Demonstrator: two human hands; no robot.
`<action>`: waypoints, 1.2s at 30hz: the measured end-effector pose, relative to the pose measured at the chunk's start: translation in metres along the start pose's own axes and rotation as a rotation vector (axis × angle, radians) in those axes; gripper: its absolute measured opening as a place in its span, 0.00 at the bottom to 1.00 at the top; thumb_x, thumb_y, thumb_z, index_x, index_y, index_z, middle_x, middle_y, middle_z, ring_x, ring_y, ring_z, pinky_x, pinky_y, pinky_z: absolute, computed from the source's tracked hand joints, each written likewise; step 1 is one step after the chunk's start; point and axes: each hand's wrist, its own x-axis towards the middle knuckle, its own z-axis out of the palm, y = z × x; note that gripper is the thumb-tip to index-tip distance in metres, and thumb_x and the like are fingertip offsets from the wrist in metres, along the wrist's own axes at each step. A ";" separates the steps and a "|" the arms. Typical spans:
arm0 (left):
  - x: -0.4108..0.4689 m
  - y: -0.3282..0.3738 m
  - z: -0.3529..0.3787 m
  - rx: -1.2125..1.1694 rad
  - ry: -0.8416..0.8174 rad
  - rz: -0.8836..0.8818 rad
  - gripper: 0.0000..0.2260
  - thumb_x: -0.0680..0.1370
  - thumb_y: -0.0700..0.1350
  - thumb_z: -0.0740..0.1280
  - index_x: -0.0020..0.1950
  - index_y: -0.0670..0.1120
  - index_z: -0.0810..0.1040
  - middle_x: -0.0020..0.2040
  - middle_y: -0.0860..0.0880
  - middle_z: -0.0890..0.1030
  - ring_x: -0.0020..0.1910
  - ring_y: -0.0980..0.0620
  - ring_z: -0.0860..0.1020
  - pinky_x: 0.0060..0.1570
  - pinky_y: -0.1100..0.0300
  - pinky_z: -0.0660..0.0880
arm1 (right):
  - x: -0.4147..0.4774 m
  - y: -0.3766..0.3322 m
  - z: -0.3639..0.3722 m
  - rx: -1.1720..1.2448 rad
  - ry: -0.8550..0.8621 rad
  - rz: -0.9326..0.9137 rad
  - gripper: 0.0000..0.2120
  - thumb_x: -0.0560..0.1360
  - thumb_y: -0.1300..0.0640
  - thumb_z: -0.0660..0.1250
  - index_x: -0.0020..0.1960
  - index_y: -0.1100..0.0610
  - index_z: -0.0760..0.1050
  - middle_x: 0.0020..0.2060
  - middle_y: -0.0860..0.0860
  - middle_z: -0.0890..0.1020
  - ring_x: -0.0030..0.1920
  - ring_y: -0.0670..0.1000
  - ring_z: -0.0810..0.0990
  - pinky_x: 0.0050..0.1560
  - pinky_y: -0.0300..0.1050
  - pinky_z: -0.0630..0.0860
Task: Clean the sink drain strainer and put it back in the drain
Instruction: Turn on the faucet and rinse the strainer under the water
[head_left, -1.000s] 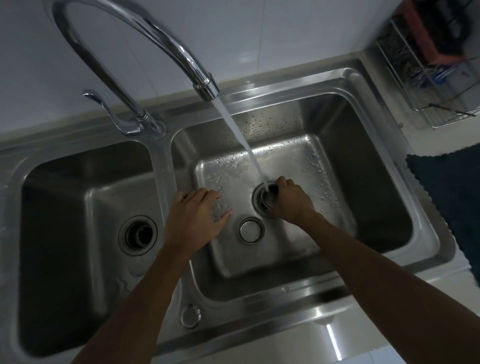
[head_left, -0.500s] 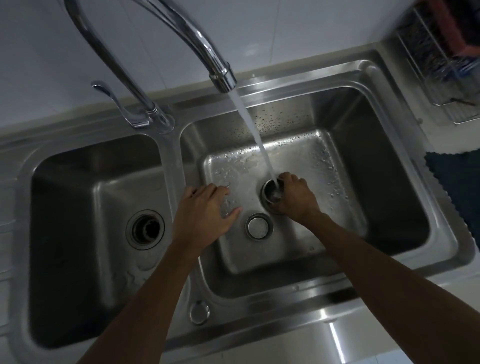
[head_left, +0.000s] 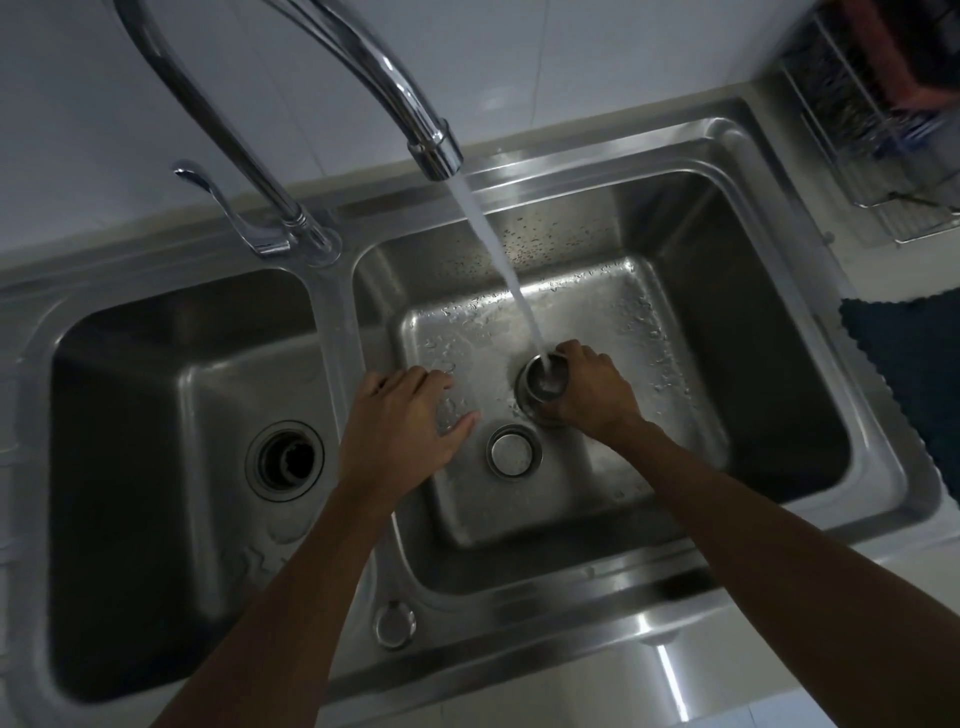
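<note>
Steel drain strainer (head_left: 543, 382) gripped by closed right hand (head_left: 592, 392) under faucet stream (head_left: 498, 249); left hand (head_left: 402, 426) open, fingers spread, over right basin (head_left: 779, 364). No readable writing.

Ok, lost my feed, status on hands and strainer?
Right hand grips strainer under running water. Left hand open, empty. Strainer not in drain yet. Nothing blocking.

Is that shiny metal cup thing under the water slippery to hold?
Probably yes: the strainer is smooth metal with tap water pouring into it, so likely slick. It looks stiff, not bendy. The right hand wraps its side, which should help.
</note>
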 end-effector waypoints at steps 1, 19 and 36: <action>0.000 0.000 0.000 0.000 -0.003 -0.001 0.21 0.77 0.65 0.69 0.58 0.50 0.82 0.51 0.52 0.85 0.47 0.50 0.83 0.54 0.51 0.71 | 0.003 0.001 -0.002 0.004 0.012 0.013 0.40 0.67 0.44 0.80 0.72 0.55 0.68 0.65 0.54 0.77 0.64 0.60 0.75 0.59 0.55 0.78; -0.001 0.001 -0.001 -0.006 -0.004 -0.012 0.20 0.77 0.64 0.69 0.57 0.50 0.82 0.49 0.53 0.85 0.47 0.50 0.83 0.55 0.50 0.71 | 0.012 -0.004 0.018 1.167 -0.054 0.706 0.30 0.72 0.41 0.76 0.63 0.62 0.79 0.51 0.58 0.84 0.49 0.56 0.84 0.41 0.47 0.83; -0.001 0.002 0.000 -0.003 0.036 0.007 0.19 0.75 0.63 0.73 0.55 0.49 0.82 0.48 0.52 0.85 0.44 0.50 0.83 0.52 0.51 0.72 | 0.002 -0.003 0.004 1.992 -0.209 0.882 0.26 0.74 0.45 0.74 0.61 0.65 0.78 0.55 0.62 0.80 0.52 0.57 0.81 0.42 0.48 0.84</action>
